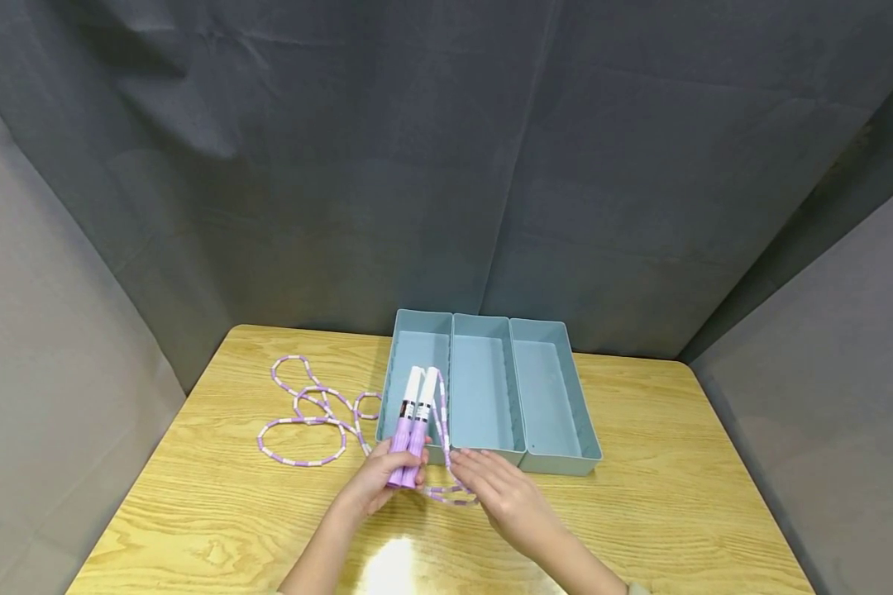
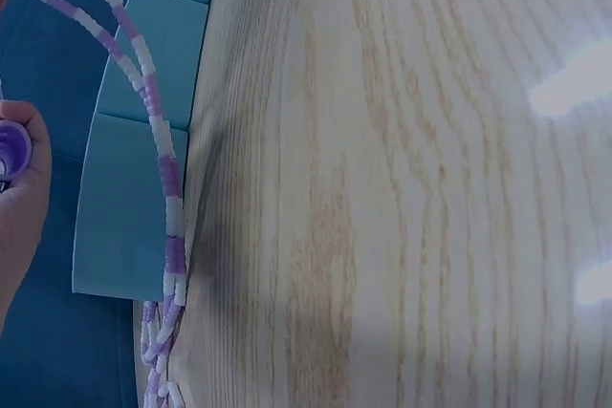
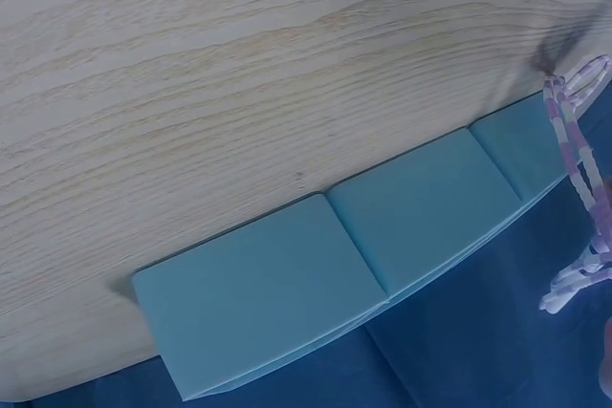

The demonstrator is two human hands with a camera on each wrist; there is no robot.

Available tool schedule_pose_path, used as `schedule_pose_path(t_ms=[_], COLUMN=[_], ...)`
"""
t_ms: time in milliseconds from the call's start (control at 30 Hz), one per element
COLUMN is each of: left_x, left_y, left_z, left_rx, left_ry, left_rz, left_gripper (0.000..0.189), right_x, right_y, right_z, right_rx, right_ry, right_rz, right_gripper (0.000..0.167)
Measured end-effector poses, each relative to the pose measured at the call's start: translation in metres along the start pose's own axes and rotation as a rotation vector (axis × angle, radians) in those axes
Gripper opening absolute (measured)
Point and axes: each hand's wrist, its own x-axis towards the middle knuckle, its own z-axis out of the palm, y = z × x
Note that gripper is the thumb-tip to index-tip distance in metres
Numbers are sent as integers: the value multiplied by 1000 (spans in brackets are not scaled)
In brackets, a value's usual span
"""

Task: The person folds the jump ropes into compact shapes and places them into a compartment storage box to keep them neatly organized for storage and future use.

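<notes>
A jump rope with purple and white beads has two purple handles [image 1: 409,442] with white tips. My left hand [image 1: 377,479] grips both handles side by side, tips pointing away, over the front of the left bin [image 1: 422,322]. One handle's hollow purple end [image 2: 13,148] shows in the left wrist view. Doubled strands of beaded rope [image 1: 444,426] run down beside the handles to my right hand [image 1: 502,496]. Its fingers lie together at these strands and appear to pinch them; the thumb is hidden. In the right wrist view, looped rope [image 3: 564,131] shows near the right edge.
More of the rope [image 1: 301,420] lies in loose loops on the wooden table [image 1: 662,463], left of the bins. A middle bin [image 1: 484,388] and a right bin [image 1: 551,388] stand against the left one. Dark cloth [image 1: 357,165] hangs behind the table.
</notes>
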Motion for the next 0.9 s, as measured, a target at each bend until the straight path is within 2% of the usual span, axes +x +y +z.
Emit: schedule_pose_path(t_ms=[233, 433, 633, 900], left_x=[1, 2, 1, 1], left_y=[0, -3, -5, -7], left_z=[3, 3, 3, 1], left_rx=[135, 278, 398, 540], left_ry=[44, 67, 52, -7], left_rz=[-23, -47, -53, -66], left_gripper=[52, 43, 36, 35], right_x=[3, 5, 9, 17], right_y=[-1, -1, 1, 8], right_z=[0, -1, -2, -7], right_rx=[12, 20, 33, -46], right_ry=[-37, -37, -42, -53], right_rz=[6, 1, -1, 21], right_gripper=[40, 37, 30, 35])
